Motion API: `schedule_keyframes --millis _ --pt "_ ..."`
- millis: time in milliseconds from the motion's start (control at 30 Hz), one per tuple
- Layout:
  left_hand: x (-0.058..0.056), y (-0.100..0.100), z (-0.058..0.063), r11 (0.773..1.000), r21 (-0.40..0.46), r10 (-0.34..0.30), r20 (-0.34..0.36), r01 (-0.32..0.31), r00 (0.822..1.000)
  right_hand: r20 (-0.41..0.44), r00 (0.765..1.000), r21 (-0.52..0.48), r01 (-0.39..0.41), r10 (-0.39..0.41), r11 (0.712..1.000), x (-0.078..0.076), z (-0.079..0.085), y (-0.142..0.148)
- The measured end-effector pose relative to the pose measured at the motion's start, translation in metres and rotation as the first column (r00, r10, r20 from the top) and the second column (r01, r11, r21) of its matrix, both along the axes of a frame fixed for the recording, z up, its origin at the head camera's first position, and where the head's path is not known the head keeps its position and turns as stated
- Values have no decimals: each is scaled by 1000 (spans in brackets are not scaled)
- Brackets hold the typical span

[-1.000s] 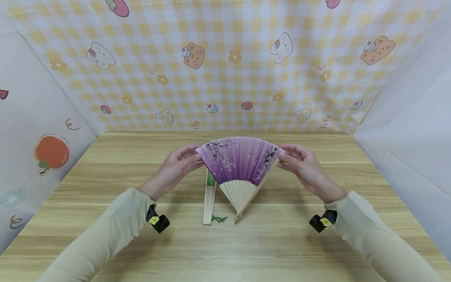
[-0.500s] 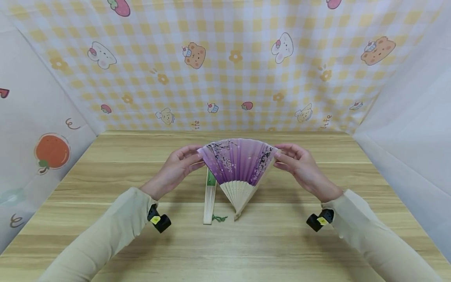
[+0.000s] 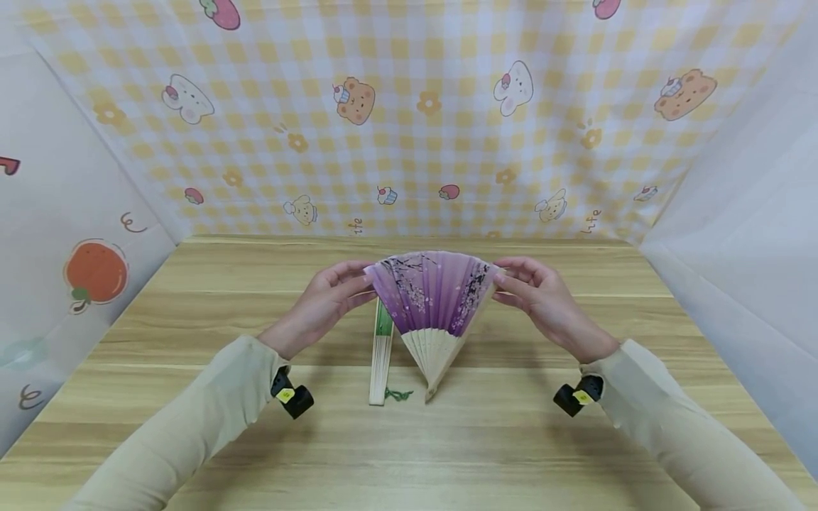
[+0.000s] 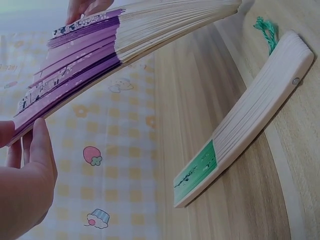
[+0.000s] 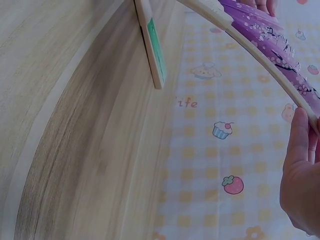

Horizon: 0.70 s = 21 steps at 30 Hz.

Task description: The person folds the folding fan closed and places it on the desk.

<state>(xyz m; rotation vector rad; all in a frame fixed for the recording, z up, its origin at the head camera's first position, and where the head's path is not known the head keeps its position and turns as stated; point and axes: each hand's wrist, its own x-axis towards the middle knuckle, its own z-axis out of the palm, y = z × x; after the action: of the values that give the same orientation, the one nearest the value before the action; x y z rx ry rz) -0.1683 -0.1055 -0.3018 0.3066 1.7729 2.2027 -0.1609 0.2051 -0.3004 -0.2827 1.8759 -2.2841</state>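
Note:
A purple folding fan [image 3: 434, 294] with a blossom print and pale wooden ribs is spread partway, its pivot end pointing toward the person. My left hand [image 3: 329, 301] pinches the fan's left outer edge between thumb and fingers. At the opposite edge, my right hand [image 3: 540, 301] pinches the right guard stick in the same way. In the left wrist view the purple fan [image 4: 75, 60] is held above the table. Beneath its left side lies a folded green fan [image 3: 381, 355], with pale ribs; its far end is partly hidden in the head view.
A green tassel [image 3: 399, 396] lies by the green fan's near end. The wooden table [image 3: 422, 454] reaches back to a yellow checked cloth [image 3: 409, 128]. Pale cloth walls stand at left and right. Each wrist wears a small black camera [image 3: 294, 399].
Both hands have drawn a little closer together, the right one moving left and the left one slightly right. The purple fan's spread has narrowed. The green fan stays where it was.

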Motion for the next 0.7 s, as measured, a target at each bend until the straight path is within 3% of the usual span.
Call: schedule_keyframes --millis 700 --pt "0 9 2 1000 2 -21 -1 21 1000 -17 1000 -8 -10 10 1000 2 3 -6"
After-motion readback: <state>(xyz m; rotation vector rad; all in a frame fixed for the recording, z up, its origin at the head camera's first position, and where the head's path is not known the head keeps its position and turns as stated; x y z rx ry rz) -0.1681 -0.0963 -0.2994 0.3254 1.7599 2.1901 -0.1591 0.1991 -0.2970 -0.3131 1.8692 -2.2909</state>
